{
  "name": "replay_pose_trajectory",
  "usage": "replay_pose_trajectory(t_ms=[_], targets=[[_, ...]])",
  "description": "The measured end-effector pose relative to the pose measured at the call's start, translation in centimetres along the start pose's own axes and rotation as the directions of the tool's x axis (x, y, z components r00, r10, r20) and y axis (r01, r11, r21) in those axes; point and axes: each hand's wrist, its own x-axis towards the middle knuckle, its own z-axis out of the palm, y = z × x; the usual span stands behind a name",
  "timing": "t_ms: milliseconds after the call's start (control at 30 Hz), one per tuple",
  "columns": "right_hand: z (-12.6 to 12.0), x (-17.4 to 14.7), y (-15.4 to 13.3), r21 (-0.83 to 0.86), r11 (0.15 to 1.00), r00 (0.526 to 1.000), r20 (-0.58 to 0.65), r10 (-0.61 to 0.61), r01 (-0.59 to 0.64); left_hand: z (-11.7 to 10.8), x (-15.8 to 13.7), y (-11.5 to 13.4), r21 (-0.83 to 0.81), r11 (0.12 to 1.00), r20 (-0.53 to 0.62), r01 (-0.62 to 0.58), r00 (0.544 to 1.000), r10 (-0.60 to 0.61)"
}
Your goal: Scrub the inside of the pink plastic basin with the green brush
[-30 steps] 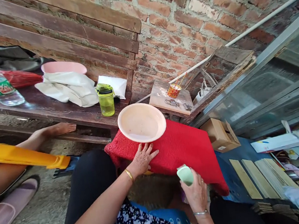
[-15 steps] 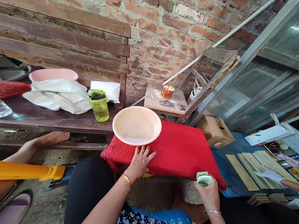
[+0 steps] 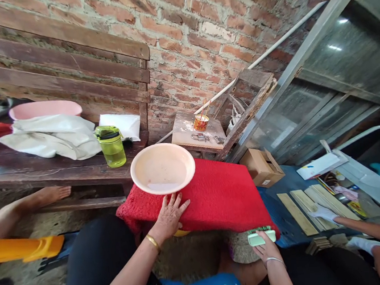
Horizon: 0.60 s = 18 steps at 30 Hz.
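Note:
My left hand (image 3: 169, 216) lies spread on the red cloth (image 3: 222, 193) that covers a low table, its fingertips just at the near rim of a pale cream basin (image 3: 163, 168). A little liquid and some specks seem to show in the basin's bottom. My right hand (image 3: 266, 248) is wrapped round a light green scrub brush (image 3: 261, 238) at the cloth's front right edge. The brush's dark green bristles face the cloth's hanging edge; whether they touch it I cannot tell.
On the wooden bench (image 3: 45, 170) stand a green water bottle (image 3: 113, 151), a white cloth (image 3: 51, 138) and a pink basin (image 3: 45, 109). A cardboard box (image 3: 261, 167) sits at the right. Another person's gloved hand (image 3: 322, 213) rests at wooden slats (image 3: 296, 215).
The scrub brush has turned from end-on to lengthwise in my right hand. My left hand keeps its place on the cloth. The whole view has shifted slightly to the right.

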Motion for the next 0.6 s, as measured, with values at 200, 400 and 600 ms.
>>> replay_pose_trajectory(t_ms=[200,400,600], targets=[[-0.2,-0.4,-0.1,0.110,0.992,0.996,-0.054,0.070,-0.064,0.9,0.2,-0.1,0.011,1.000,-0.018,0.010,1.000,-0.010],[0.4,-1.2,-0.8,0.233,0.970,0.998,-0.025,-0.062,0.066,1.7,0.2,-0.4,0.022,1.000,-0.042,0.009,0.999,-0.008],[1.3,-1.3,-1.0,0.234,0.970,0.996,0.043,-0.074,0.062,2.7,0.1,-0.6,0.066,0.998,-0.092,0.009,0.996,-0.003]])
